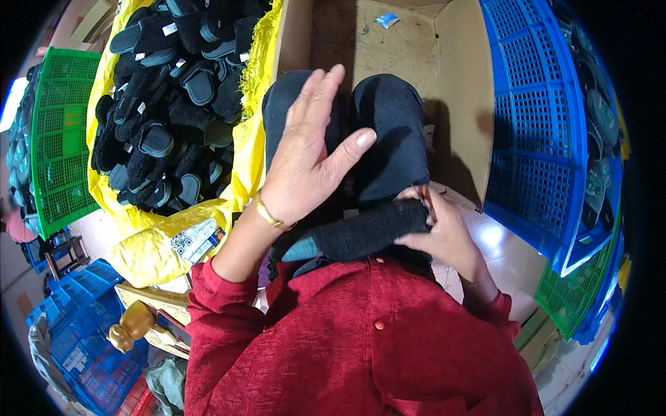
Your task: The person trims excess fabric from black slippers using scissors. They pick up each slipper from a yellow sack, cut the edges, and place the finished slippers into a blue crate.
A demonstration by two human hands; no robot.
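Observation:
Across my lap lies a black fuzzy slipper (368, 232) with a grey-blue part showing at its left end. My right hand (440, 225) grips its right end, fingers curled over the edge and thumb below. Raised above my left thigh, my left hand (309, 152) holds nothing; its fingers are stretched out and the thumb stands apart. A yellow sack (258, 125) to the left of my knees is filled with a heap of black slippers (173, 104). Part of the slipper on my lap is hidden behind my left wrist.
An open cardboard box (465, 90) stands beyond my knees, with a small blue packet (387, 21) inside. On the right rises a blue crate (534, 118); on the left, a green crate (66, 139). A gold-coloured object (133, 324) sits by a blue crate (83, 340) at lower left.

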